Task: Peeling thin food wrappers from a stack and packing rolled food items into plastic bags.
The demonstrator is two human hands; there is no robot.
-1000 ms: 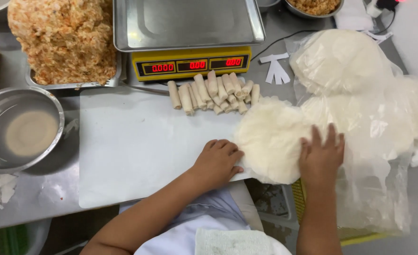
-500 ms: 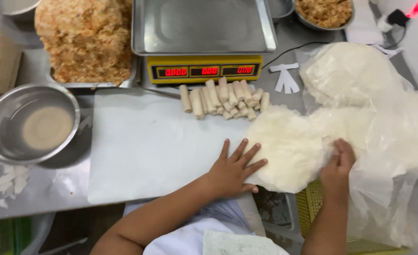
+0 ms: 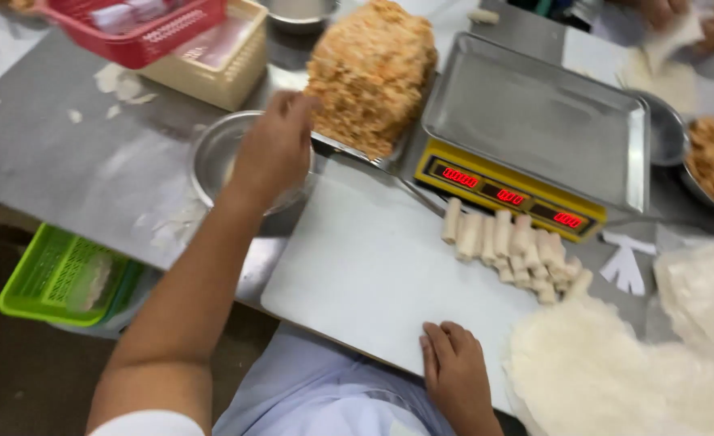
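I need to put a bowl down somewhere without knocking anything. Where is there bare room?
The white board is bare between the metal bowl, the row of rolls and the right hand. The steel table left of the bowl has only scraps. It is crowded around the scale, filling and wrappers.

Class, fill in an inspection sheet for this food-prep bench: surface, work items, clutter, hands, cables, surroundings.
Surface: white cutting board on a floury steel table.
Work items: metal bowl, filling tray, rolled spring rolls, wrapper stack.
Clutter: yellow scale, red basket, cream basket.
Hands: left hand over the bowl; right hand flat on the board.
Cables: nothing seen.
Surroundings: green basket below; another person's hands opposite.
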